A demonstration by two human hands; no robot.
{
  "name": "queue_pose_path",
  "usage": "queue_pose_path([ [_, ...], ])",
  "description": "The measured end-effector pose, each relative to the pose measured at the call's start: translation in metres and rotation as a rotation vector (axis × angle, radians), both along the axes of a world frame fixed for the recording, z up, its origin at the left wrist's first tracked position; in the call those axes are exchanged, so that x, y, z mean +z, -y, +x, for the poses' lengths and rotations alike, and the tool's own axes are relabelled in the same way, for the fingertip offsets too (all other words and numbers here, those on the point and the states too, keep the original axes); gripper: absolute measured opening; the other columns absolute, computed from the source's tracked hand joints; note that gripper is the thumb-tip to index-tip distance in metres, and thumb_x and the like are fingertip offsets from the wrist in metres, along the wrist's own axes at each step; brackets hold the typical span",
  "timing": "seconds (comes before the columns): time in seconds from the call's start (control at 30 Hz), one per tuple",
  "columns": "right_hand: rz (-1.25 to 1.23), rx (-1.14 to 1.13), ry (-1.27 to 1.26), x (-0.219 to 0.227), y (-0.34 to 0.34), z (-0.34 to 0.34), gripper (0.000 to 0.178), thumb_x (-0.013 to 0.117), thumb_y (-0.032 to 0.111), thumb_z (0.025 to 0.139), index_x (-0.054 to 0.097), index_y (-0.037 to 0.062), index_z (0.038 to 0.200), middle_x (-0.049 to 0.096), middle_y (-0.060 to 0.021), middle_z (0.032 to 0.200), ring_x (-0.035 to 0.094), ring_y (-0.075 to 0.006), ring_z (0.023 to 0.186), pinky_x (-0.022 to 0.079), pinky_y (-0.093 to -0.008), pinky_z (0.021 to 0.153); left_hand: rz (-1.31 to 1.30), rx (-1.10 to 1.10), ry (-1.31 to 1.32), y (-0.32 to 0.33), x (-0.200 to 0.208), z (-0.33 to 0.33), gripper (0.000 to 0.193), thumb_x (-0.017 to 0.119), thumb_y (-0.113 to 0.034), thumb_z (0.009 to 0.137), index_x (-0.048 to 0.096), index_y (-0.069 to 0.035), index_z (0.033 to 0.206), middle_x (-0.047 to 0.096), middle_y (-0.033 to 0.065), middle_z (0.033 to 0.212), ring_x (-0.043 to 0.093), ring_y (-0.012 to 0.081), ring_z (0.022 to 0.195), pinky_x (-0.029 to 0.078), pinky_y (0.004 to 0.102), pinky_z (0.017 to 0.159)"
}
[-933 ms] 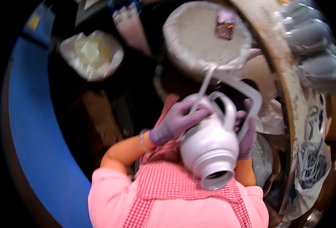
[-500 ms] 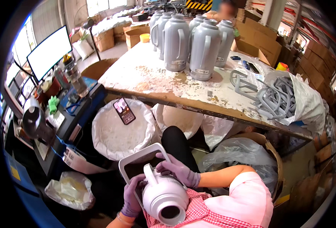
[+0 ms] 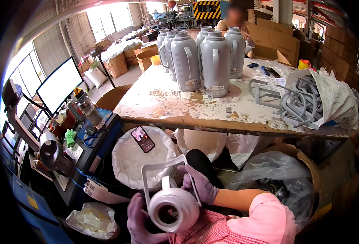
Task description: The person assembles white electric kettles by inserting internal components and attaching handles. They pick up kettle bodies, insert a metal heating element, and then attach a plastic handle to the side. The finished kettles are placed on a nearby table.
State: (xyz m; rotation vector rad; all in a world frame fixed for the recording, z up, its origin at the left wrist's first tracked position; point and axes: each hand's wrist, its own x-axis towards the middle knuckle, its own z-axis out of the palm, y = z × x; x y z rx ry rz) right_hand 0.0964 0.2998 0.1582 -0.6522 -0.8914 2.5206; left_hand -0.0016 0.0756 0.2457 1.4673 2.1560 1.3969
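A grey thermos jug body (image 3: 175,203) sits in my lap, its round open mouth turned toward me. A wide grey swing handle (image 3: 162,165) arches up from its sides, above the smaller fixed side grip. My right hand (image 3: 200,185), in a purple glove, has its fingers closed round the right arm of the swing handle. On the jug's left side is my left hand (image 3: 139,223), also gloved, with fingers stretched out and thumb apart beneath the jug. Whether that thumb touches the jug I cannot tell.
Several grey thermos jugs (image 3: 215,65) stand on the worn table (image 3: 163,110). A white bag (image 3: 337,97) of loose grey handles lies at its right. Below are a lined bin (image 3: 145,162) bearing a phone (image 3: 143,139) and a carton (image 3: 309,162). Another person (image 3: 224,26) is beyond the table.
My left hand has come off the jug and opened beside it. My right hand has shifted onto the swing handle's right arm. The jug's mouth now faces up more; the whole view has shifted.
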Motion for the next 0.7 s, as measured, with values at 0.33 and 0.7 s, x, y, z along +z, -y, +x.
queue_pose_path([
  [0.33,1.429,-0.456,-0.435,0.01,0.023,0.02,0.073,0.064,0.046,0.093,0.043,-0.0068,0.14,0.06,-0.013,0.112,0.059,-0.0208,0.102,0.046,-0.0337,0.094,0.101,-0.126,-0.658,-0.05,0.007,-0.009,0.085,0.084,-0.058,0.053,0.06,-0.001,0.111,0.07,0.0152,0.086,0.07,0.0349,0.072,0.059,0.0384,0.064],
  [0.7,1.151,0.428,0.927,-0.117,-0.14,0.242,0.042,0.06,0.042,0.094,0.069,0.0077,0.117,0.071,-0.012,0.11,0.067,-0.0163,0.098,0.052,-0.0298,0.086,0.424,0.243,0.08,0.03,-0.012,-0.04,0.079,0.067,-0.052,0.083,0.053,0.008,0.132,0.059,0.0183,0.127,0.056,0.0302,0.117,0.048,0.0445,0.098],
])
